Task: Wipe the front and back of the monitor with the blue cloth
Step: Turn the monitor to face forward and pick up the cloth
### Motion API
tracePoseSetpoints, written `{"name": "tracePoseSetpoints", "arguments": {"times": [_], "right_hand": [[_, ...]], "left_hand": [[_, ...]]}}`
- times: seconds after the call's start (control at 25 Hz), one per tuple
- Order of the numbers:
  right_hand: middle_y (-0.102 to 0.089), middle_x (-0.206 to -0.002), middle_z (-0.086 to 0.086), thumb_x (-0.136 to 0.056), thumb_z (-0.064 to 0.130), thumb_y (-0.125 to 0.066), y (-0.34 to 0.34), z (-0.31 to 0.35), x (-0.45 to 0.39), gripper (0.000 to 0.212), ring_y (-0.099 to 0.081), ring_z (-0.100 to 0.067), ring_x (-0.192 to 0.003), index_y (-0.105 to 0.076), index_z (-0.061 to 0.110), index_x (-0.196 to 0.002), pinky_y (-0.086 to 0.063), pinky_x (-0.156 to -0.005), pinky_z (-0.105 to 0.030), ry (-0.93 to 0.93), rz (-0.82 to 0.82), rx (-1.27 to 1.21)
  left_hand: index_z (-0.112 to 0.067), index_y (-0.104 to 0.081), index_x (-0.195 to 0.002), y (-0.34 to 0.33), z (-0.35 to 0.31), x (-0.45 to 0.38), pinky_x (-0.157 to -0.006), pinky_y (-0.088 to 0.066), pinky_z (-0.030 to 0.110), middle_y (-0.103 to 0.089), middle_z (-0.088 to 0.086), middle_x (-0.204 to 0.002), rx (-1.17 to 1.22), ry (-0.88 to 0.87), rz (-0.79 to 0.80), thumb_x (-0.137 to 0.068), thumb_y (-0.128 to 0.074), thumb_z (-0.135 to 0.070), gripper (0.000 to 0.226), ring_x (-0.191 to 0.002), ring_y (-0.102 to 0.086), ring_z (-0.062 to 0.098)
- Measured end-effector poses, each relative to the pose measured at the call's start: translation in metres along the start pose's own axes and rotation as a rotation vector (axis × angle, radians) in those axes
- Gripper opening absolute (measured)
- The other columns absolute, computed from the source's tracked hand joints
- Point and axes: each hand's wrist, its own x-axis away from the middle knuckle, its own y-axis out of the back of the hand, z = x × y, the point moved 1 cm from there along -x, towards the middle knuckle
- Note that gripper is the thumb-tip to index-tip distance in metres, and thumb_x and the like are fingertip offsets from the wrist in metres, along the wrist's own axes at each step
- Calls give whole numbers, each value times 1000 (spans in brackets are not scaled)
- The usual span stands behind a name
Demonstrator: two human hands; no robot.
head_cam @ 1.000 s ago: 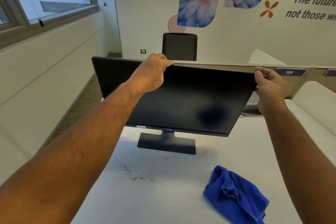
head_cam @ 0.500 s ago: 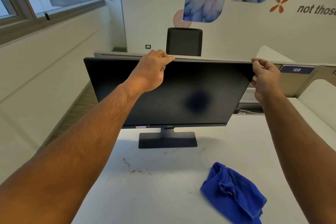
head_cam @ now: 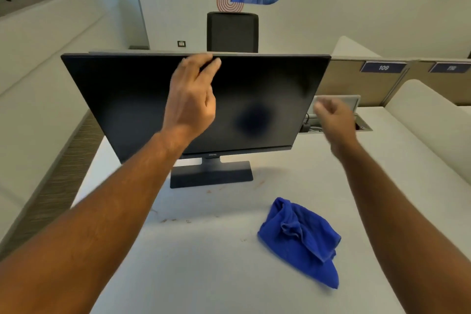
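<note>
A black monitor [head_cam: 122, 99] stands on its stand [head_cam: 211, 174] at the far side of the white desk [head_cam: 204, 262], screen facing me and dark. My left hand [head_cam: 191, 102] hovers in front of the screen just below its top edge, fingers loosely apart, holding nothing. My right hand [head_cam: 334, 117] is off the monitor, beside its right edge, blurred, fingers half curled and empty. The crumpled blue cloth [head_cam: 303, 239] lies on the desk, near and to the right, below my right forearm.
A cable box [head_cam: 356, 120] is sunk in the desk behind the monitor's right side. A low partition with number plates [head_cam: 382, 67] runs behind. A black chair [head_cam: 232, 32] stands beyond it. A white ledge [head_cam: 420, 120] borders the right; the floor drops off at left.
Both hands have let go of the monitor's top edge and pulled back toward me. The monitor now stands squarer to me. The cloth has not moved.
</note>
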Motion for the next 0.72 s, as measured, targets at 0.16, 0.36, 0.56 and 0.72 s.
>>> {"name": "tracePoseSetpoints", "arguments": {"times": [0.16, 0.36, 0.56, 0.72], "right_hand": [[-73, -86, -1, -96, 29, -64, 14, -84, 84, 16, -68, -21, -83, -73, 16, -96, -57, -84, -44, -185, 472, 507], [-58, -108, 10, -79, 59, -65, 37, -147, 176, 39, -60, -14, -94, -60, 29, -105, -50, -77, -32, -310, 664, 896], [-49, -128, 5, -83, 56, -64, 43, -188, 210, 60, -51, -18, -116, -49, 28, -133, -43, -90, -28, -159, 617, 963], [-57, -101, 9, -93, 24, -55, 54, -196, 196, 14, -58, -19, -93, -66, 27, -102, -48, -78, -30, -182, 447, 767]], "left_hand": [[-15, -67, -119, -61, -73, 85, -90, -51, 35, -61, 3, -115, 316, 192, 382, -93, -52, -9, 31, -101, -58, 17], [-15, -65, -71, -127, -156, 191, -76, -58, 38, -73, 4, -72, 460, 848, 1165, -88, -54, -45, 36, -72, -71, 20], [-19, -59, -82, -156, -181, 221, -61, -43, 27, -63, -3, -77, 291, 909, 1236, -83, -55, -67, 48, -70, -58, 15], [-18, -48, -67, -159, -185, 204, -57, -37, 28, -53, -2, -65, 454, 1107, 1170, -79, -62, -37, 27, -62, -48, 16]]}}
